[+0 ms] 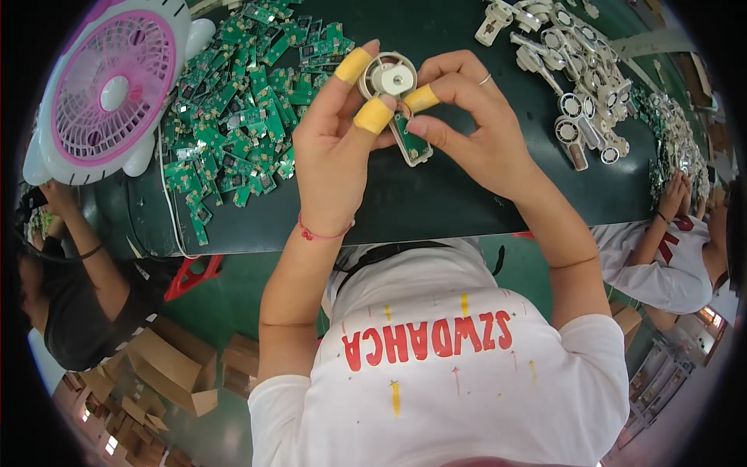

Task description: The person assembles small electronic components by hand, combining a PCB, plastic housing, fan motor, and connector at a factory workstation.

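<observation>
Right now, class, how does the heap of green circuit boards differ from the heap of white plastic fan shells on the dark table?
The heap of green circuit boards lies on the left beside the pink-and-white desk fan; the heap of white plastic fan shells lies on the right. The boards are flat green strips; the shells are white with round ring heads. Both sit loose and untouched on the dark table.

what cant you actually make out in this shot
Head view only:
- Lower end of the white fan housing with its green circuit board: covered by the left hand and right hand.
- Fingertips under the yellow finger tape: wrapped over.
- Pink and white desk fan: upper part cut by the picture rim.
- Pile of white fan housings, far right: too small and warped.
</observation>
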Demonstrator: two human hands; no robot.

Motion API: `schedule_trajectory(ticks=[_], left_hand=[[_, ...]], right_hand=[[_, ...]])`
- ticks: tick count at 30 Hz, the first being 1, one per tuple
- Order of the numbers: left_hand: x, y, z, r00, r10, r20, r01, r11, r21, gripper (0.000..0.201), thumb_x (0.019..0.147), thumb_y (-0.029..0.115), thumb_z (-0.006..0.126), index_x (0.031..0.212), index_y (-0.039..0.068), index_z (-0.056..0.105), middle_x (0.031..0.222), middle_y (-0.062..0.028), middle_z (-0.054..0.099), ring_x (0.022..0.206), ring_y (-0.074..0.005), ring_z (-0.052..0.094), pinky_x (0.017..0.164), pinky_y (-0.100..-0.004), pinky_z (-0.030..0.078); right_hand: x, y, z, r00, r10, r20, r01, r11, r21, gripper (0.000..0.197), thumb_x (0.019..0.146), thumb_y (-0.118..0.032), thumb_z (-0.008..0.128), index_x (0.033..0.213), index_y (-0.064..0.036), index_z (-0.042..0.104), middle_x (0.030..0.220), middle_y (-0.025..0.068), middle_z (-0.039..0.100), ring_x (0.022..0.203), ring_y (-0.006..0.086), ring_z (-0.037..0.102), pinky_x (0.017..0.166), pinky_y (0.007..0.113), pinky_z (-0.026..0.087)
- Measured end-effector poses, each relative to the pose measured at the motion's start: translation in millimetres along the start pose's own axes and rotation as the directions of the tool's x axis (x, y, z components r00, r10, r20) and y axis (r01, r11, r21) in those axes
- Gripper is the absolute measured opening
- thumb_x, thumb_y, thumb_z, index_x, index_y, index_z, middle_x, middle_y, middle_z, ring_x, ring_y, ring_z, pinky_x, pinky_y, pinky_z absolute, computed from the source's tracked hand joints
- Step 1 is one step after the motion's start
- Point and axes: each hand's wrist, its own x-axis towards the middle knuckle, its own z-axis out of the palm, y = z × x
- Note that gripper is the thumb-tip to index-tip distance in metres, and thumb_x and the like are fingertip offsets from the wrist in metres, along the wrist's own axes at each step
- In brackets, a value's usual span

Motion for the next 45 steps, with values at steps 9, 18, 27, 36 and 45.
schedule_trajectory(ticks=[9,18,27,36,45], left_hand=[[-0.4,-16.7,18.1,0.974,0.228,-0.003,-0.226,0.964,0.138,0.046,0.086,-0.001,0.052,0.130,0.003,0.037,0.126,-0.0146,0.049,0.111,-0.0180,0.051,0.093,-0.0286,0.041],[24.3,-11.7,0.0,0.928,0.370,0.032,-0.294,0.680,0.671,0.077,0.080,0.015,0.063,0.137,-0.005,0.016,0.136,-0.0236,0.027,0.125,-0.0366,0.029,0.104,-0.0398,0.023],[-1.5,-11.8,-6.7,0.975,0.149,0.162,-0.218,0.748,0.626,0.043,0.081,0.006,0.059,0.122,-0.002,0.047,0.125,-0.0174,0.045,0.114,-0.0313,0.047,0.095,-0.0350,0.037],[-15.7,-7.4,-25.8,0.959,0.204,0.196,-0.283,0.725,0.628,0.023,0.083,0.004,0.057,0.105,0.004,0.062,0.098,-0.0131,0.061,0.086,-0.0241,0.061,0.077,-0.0272,0.046],[-18.4,-31.3,-18.7,0.975,0.181,0.130,-0.208,0.532,0.821,0.039,0.078,0.003,0.062,0.114,0.000,0.049,0.110,-0.0123,0.052,0.086,-0.0257,0.058,0.072,-0.0338,0.048]], right_hand=[[-2.5,7.3,3.7,0.881,0.413,0.231,-0.473,0.789,0.391,0.025,0.086,-0.020,0.061,0.095,0.0013,0.051,0.073,0.0093,0.061,0.068,0.0143,0.062,0.062,0.027,0.050],[115.8,93.2,-26.4,0.880,0.401,0.255,-0.394,0.915,-0.081,0.034,0.088,-0.034,0.052,0.078,-0.0026,0.061,0.058,0.0030,0.055,0.055,0.0105,0.055,0.049,0.026,0.043],[214.5,211.4,-112.6,0.960,0.272,0.066,-0.095,0.541,-0.836,0.038,0.086,-0.033,0.048,0.085,0.0013,0.064,0.084,0.0243,0.062,0.079,0.0372,0.060,0.069,0.038,0.047],[71.6,124.4,-98.8,0.785,0.015,0.619,0.509,0.553,-0.659,0.019,0.071,-0.005,0.061,0.089,-0.0066,0.057,0.083,0.0071,0.055,0.083,0.0254,0.055,0.076,0.036,0.043],[25.2,52.8,1.7,0.920,-0.032,0.391,0.126,0.967,-0.219,0.010,0.074,-0.004,0.060,0.084,-0.0041,0.056,0.079,0.0082,0.058,0.074,0.0264,0.057,0.067,0.034,0.045]])
